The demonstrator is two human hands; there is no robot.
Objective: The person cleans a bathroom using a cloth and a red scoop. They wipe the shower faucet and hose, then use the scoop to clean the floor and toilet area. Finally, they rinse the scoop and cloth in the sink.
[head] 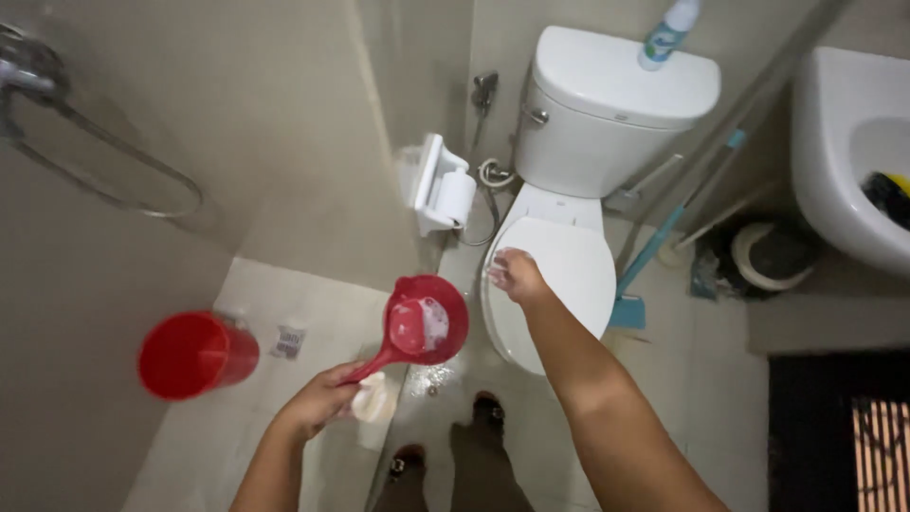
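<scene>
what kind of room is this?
A small tiled bathroom. A white ceramic toilet with closed lid stands by a white wall-mounted paper holder and a white basin. The left hand holds a red plastic dipper of soapy water; the right hand touches the lid.

tiled floor (313, 313), red bucket (194, 354), toilet (569, 237)

A red bucket (197, 354) is standing on the tiled shower floor, well apart from a white paper holder (439, 185) hanging on the wall. A white sink (846, 152) is jutting in at right, with a blue-handled broom (654, 248) leaning beside a bottle-topped cistern (607, 104)
</scene>
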